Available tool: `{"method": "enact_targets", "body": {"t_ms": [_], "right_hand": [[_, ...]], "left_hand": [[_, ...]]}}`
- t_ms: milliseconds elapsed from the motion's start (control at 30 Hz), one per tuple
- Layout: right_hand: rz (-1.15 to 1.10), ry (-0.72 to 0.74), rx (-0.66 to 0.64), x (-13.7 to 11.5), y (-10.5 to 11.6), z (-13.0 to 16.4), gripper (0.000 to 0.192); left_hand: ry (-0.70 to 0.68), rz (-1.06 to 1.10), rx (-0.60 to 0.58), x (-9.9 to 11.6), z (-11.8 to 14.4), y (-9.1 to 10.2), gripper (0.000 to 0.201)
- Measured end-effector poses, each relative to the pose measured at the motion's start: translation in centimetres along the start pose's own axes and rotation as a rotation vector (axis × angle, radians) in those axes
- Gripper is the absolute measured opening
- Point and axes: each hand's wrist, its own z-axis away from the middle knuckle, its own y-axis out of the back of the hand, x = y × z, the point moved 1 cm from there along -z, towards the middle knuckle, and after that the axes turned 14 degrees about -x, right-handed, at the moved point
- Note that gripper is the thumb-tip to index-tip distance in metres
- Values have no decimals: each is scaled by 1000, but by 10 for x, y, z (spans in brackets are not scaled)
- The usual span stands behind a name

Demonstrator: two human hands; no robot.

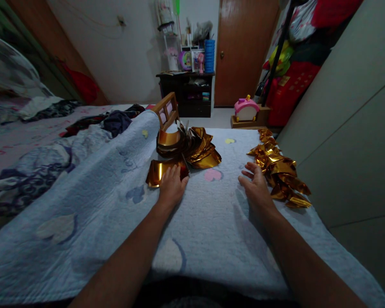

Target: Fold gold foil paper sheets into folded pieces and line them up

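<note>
1. the left hand (172, 185) lies palm down on a gold foil sheet (158, 172), its fingers close together and pressing the sheet's near right corner flat against the pale blue quilt (93, 201).
2. just beyond that sheet sits a fanned stack of gold foil sheets (189, 146), curled at the edges.
3. the right hand (256, 187) rests flat on the quilt, fingers spread wide and holding nothing, its outer edge just beside a row of folded gold foil pieces (280, 171).
4. a pink toy house (245, 108) stands on the floor past the bed.
</note>
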Motion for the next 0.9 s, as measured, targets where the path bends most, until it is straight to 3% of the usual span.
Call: {"method": "enact_targets", "body": {"t_ms": [233, 533, 900], "right_hand": [[-23, -16, -32, 1, 0, 0, 64], [-54, -38, -59, 1, -1, 1, 62], [-40, -53, -102, -1, -1, 2, 64]], "left_hand": [[16, -24, -7, 9, 3, 11, 34], [-41, -243, -91, 22, 14, 25, 18], [38, -317, -109, 33, 21, 34, 23]]}}
